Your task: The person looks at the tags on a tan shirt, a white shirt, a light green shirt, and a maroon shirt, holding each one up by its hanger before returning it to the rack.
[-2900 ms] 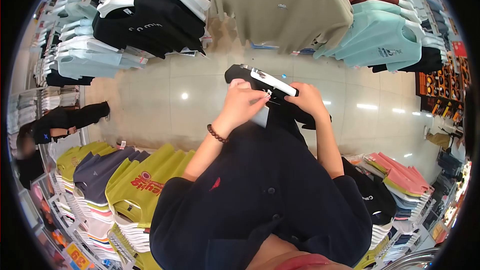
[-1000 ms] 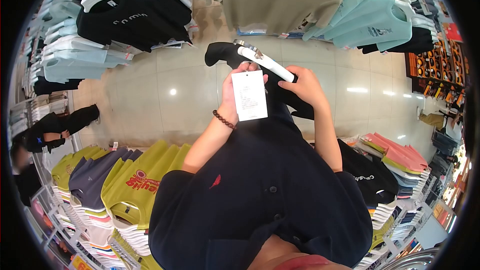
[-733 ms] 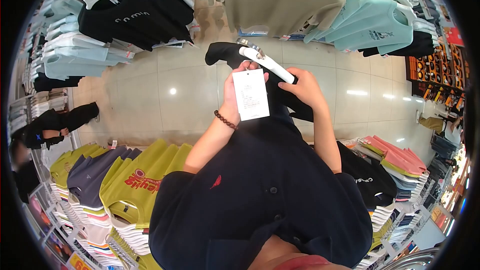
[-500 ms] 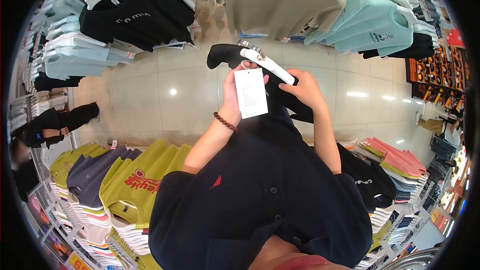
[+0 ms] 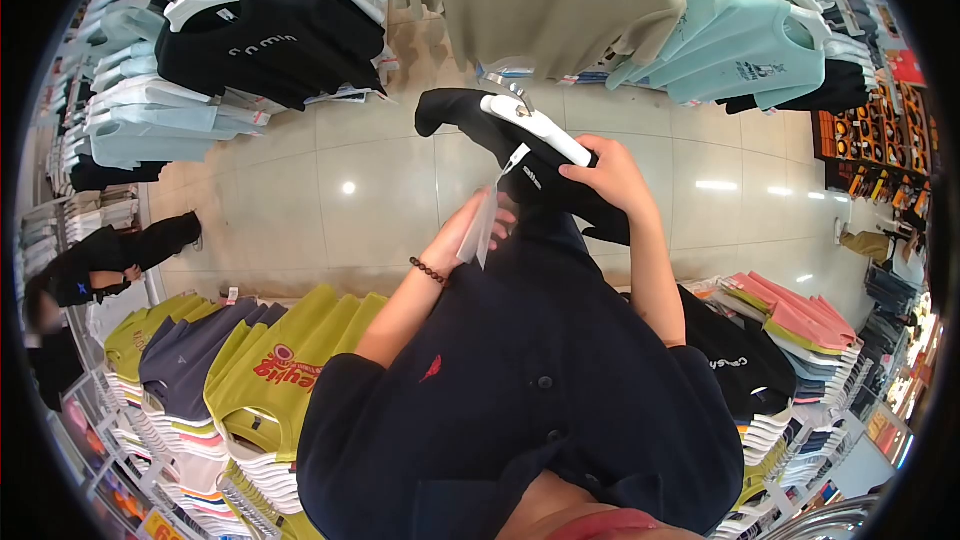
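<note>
My right hand is closed around one end of a white clothes hanger. A black T-shirt with small white lettering hangs on it, its sleeve sticking out to the left. The hanger's metal hook points away from me. A white paper hang tag is joined to the shirt's neck by a string and now appears nearly edge-on. My left hand, with a dark bead bracelet on its wrist, has its fingers curled at the tag; the exact grip is partly hidden.
Ahead hang black shirts, a khaki shirt and mint shirts. Racks with lime-green shirts and black and pink shirts stand close at both sides. A person in black is at far left; tiled floor lies between.
My left hand has drawn back toward my body and left, and the tag has turned from facing me to nearly edge-on. The shirt's lettering now shows. My right hand stays on the hanger.
</note>
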Motion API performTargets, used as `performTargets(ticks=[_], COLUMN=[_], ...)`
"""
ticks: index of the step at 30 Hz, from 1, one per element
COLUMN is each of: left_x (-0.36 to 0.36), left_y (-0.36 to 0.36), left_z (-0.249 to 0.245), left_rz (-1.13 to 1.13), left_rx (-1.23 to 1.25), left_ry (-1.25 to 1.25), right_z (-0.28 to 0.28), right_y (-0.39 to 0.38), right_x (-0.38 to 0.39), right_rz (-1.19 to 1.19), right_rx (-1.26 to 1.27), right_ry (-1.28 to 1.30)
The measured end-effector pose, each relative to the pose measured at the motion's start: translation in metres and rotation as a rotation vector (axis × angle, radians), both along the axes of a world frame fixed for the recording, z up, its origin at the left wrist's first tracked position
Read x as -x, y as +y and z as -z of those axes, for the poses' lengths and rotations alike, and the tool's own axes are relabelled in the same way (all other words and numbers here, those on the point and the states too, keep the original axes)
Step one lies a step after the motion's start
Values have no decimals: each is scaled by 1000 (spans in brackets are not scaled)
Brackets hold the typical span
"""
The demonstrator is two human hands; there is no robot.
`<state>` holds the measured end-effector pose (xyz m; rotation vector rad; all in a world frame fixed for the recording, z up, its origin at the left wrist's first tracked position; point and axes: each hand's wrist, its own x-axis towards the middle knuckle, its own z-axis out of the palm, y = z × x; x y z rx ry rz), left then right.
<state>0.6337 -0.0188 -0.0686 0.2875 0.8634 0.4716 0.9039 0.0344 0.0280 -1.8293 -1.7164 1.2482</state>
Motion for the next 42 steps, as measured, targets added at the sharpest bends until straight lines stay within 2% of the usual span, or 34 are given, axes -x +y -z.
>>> performTargets(ticks=[1, 2, 3, 6, 8, 9, 12, 15, 16, 18, 21, 26, 29, 31, 33, 36, 38, 39, 42], left_x=[1, 3, 3, 8, 7, 4, -4, -21, -25, -32, -40, -42, -33, -31, -36, -39, -34, -31, -23], left_y=[0, -1, -4, -5, -3, 1, 26, 43, 47, 53, 57, 60, 64, 68, 68, 72, 72, 73, 75], left_z=[-7, -15, -13, -16, -14, -19, -39, -44, -44, -46, -53, -47, -51, -57, -60, -55, -38, -27, -4], left_rz=[70, 28, -36, -4, -9, -6, -41, -189, -185, -340, -449, -521, -565, -572, -595, -640, -411, -410, -239], left_rx=[-33, -142, -80, -40, -225, -226, -508, -675, -677, -731, -770, -751, -694, -778, -757, -791, -835, -837, -1023], left_ry=[100, -56, -22, -33, -111, -111, -12, -24, -26, -42, -46, -51, -140, -313, -306, -273, 197, 197, 445], right_z=[2, 5, 8, 6, 7, 8, -3, -10, -15, -23, -18, -13, -10, -8, -9, -10, -14, -15, -14], right_y=[1, 1, 1, -1, -2, -4, -3, 2, 3, 5, 6, 3, 0, -1, -2, -3, -3, -4, -8], right_x=[-1, -3, -6, -10, -10, -9, -2, 1, 3, 3, 0, -2, -4, -3, 0, 3, 0, -1, -3], right_rz=[1, -2, -5, -44, -48, -59, -71, -86, -82, -74, -91, -79, -50, -38, -66, -34, -31, -24, -18], right_rx=[0, 5, 11, 22, 10, 0, -4, -21, -24, -7, -2, 7, -9, -40, -50, -10, 0, 10, -33], right_ry=[0, 8, 14, 45, 57, 67, -19, -13, -14, 25, 54, 70, 89, 124, 122, 144, 121, 95, 41])
